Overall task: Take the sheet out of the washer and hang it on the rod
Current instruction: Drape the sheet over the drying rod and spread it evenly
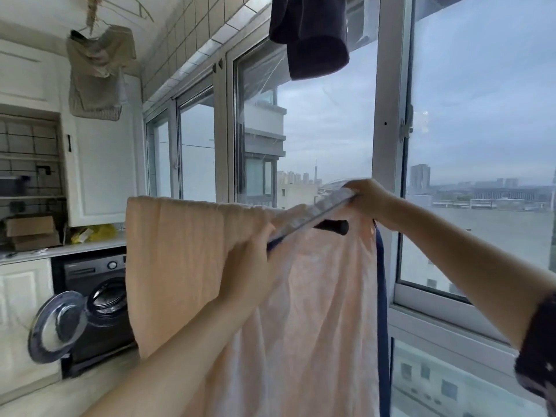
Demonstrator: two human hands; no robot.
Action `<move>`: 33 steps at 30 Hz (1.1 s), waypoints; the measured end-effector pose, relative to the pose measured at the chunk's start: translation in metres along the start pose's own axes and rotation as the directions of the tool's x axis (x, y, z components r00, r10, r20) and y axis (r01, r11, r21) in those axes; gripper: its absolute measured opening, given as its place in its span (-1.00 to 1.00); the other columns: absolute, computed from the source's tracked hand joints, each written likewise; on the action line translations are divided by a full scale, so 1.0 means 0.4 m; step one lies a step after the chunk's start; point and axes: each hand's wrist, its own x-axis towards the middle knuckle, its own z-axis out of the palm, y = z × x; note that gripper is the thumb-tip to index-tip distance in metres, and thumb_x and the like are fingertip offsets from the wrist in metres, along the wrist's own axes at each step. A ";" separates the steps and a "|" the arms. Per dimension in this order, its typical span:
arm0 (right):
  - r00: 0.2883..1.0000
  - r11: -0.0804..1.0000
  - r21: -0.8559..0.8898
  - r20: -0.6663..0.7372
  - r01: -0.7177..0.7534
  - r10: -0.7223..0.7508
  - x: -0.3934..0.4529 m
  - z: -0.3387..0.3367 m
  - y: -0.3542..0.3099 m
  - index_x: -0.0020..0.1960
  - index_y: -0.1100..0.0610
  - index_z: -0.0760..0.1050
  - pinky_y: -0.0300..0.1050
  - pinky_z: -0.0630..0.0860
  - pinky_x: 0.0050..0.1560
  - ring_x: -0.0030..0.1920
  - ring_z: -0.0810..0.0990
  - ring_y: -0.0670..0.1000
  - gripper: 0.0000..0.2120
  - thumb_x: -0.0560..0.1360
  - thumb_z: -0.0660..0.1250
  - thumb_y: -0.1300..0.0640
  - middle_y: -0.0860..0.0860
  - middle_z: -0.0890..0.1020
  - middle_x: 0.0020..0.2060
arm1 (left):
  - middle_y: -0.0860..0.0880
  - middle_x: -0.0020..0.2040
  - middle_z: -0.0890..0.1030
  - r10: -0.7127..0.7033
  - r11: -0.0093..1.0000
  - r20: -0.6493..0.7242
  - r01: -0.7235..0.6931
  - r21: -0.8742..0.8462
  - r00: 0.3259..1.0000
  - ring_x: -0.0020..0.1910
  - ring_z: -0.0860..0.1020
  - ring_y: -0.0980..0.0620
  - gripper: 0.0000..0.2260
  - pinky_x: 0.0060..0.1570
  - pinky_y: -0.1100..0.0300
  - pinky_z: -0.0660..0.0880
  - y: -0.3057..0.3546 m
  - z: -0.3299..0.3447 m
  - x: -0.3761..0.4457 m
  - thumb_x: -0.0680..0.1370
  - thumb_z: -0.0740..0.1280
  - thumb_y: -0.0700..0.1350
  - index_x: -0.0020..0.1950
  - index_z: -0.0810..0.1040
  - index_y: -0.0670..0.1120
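Soft peach sheet (186, 266) draped over black rod (338, 227) — left hand (255, 257), right hand (370, 200) pinching its taut patterned hem; washer (99, 296) door open behind.

One pale peach fabric sheet (192, 266) is counted, draped over one dark rod (334, 226). One black front-loading washer (99, 299) is seen (its round door open). Two hands are counted, left (255, 260) and right (370, 200). Two garments are hung overhead: one beige knitted top (96, 76) and one dark cloth (313, 34). One yellow bag (96, 233) is seen on the white counter (60, 251).
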 end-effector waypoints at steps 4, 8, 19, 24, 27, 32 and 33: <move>0.898 0.984 0.045 0.418 -0.171 0.137 -0.080 0.033 0.117 0.04 0.04 0.54 -0.06 0.62 -0.11 -0.04 0.63 0.00 -0.80 0.44 0.44 0.15 0.01 0.65 -0.05 | 0.01 -0.44 0.40 0.000 0.998 0.211 -0.013 0.058 0.978 -0.41 0.45 -0.08 -0.66 -0.39 0.07 0.35 0.007 0.056 -0.067 0.57 0.21 0.17 -0.29 0.29 0.00; 0.872 0.974 0.183 0.489 -0.132 0.026 -0.126 0.031 0.125 0.18 -0.07 0.50 0.10 0.56 0.13 0.12 0.60 -0.02 -0.61 0.40 0.48 0.12 -0.05 0.64 0.09 | 0.04 -0.38 0.50 0.044 0.999 0.116 -0.042 -0.023 0.992 -0.39 0.50 0.03 -0.80 -0.33 0.03 0.49 0.054 0.067 -0.037 0.55 0.26 0.09 -0.18 0.41 0.01; 0.980 0.976 0.090 -0.032 0.199 -0.196 -0.170 -0.018 0.083 -0.21 0.12 0.53 -0.07 0.55 -0.14 -0.34 0.60 -0.05 -0.90 0.44 0.42 0.25 -0.06 0.63 -0.35 | 0.11 -0.20 0.51 0.096 0.992 -0.215 -0.110 -0.056 0.972 -0.29 0.52 0.12 -0.86 -0.31 0.10 0.51 0.081 0.064 0.027 0.51 0.38 -0.11 -0.17 0.44 -0.01; 0.962 0.959 -0.151 0.166 0.242 -0.216 -0.191 -0.002 0.078 -0.21 0.02 0.53 -0.03 0.58 0.01 -0.19 0.64 -0.06 -0.89 0.43 0.41 0.18 -0.12 0.63 -0.26 | 0.13 -0.32 0.51 0.303 0.953 -0.007 -0.303 -0.025 0.953 -0.32 0.48 0.16 -0.84 -0.16 0.15 0.47 0.102 0.095 -0.019 0.51 0.38 -0.01 -0.24 0.51 -0.01; 0.961 0.959 -0.123 0.142 0.256 -0.238 -0.190 -0.017 0.058 -0.11 0.01 0.56 -0.01 0.57 0.05 -0.14 0.63 -0.06 -0.89 0.48 0.32 0.21 -0.14 0.63 -0.21 | 0.14 -0.28 0.53 0.325 0.943 -0.024 -0.326 -0.063 0.945 -0.27 0.49 0.17 -0.86 -0.10 0.14 0.47 0.088 0.089 -0.012 0.54 0.33 -0.03 -0.20 0.55 -0.03; 0.971 0.970 -0.056 0.040 0.238 -0.236 -0.168 -0.019 0.010 -0.01 -0.01 0.59 -0.01 0.58 -0.02 -0.13 0.62 -0.09 -0.79 0.57 0.18 0.15 -0.13 0.65 -0.14 | 0.10 -0.05 0.55 0.217 0.976 -0.102 -0.219 -0.005 0.971 -0.01 0.49 0.15 -0.92 0.09 0.27 0.43 0.030 0.050 0.059 0.54 0.32 -0.19 0.01 0.56 -0.09; 0.967 0.965 -0.068 0.049 0.252 -0.249 -0.163 -0.013 -0.001 0.02 0.00 0.59 -0.04 0.58 -0.02 -0.11 0.61 -0.10 -0.78 0.58 0.17 0.14 -0.13 0.65 -0.10 | 0.09 0.02 0.55 0.197 0.980 -0.089 -0.196 0.014 0.976 0.06 0.47 0.16 -0.87 0.12 0.33 0.38 0.012 0.047 0.074 0.55 0.30 -0.18 0.08 0.56 -0.08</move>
